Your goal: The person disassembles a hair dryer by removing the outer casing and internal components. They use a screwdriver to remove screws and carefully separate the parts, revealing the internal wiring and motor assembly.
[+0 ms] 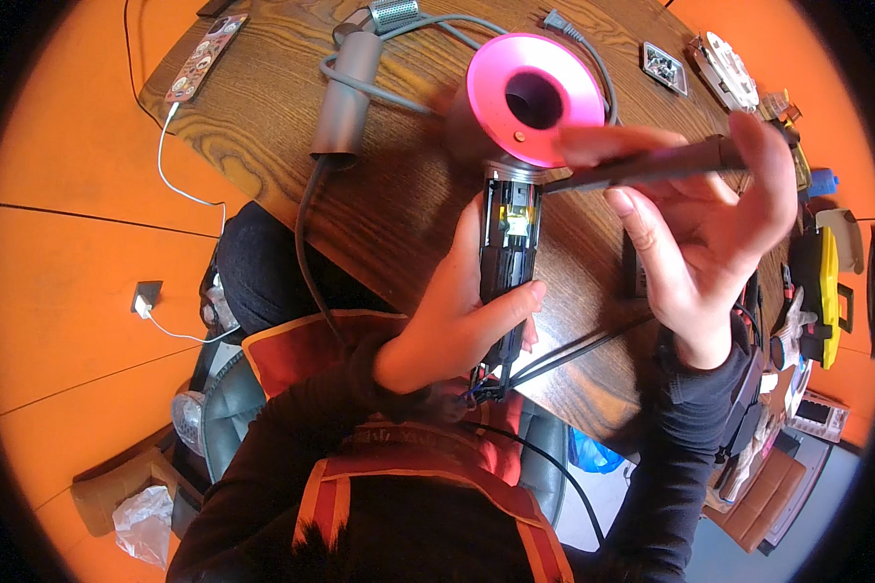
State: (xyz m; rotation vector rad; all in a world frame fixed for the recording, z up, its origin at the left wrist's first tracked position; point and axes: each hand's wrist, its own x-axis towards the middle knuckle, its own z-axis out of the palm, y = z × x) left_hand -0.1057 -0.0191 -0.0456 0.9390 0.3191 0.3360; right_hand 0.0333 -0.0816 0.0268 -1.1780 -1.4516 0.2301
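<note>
A hair dryer [491, 92] with a pink ring-shaped head rim is held upright, its outer handle sleeve off. The bare inner handle [508, 262] shows black plastic, a yellow-wrapped part and loose wires at its lower end. My left hand [467, 306] is closed round this inner handle, thumb across its front. In my right hand [695, 228] lies a slim dark pen-shaped tool [651, 167], pinched between thumb and fingers. Its thin end points left at the neck just under the pink head; whether it touches cannot be made out. The fingers are slightly blurred.
A grey cylindrical sleeve [348, 97] with a cable through it lies at the far left of the wooden table [253, 126]. Behind are a mesh cylinder [394, 14] and a power plug [557, 21]. A small tray [663, 68] and a yellow case [826, 296] stand at right.
</note>
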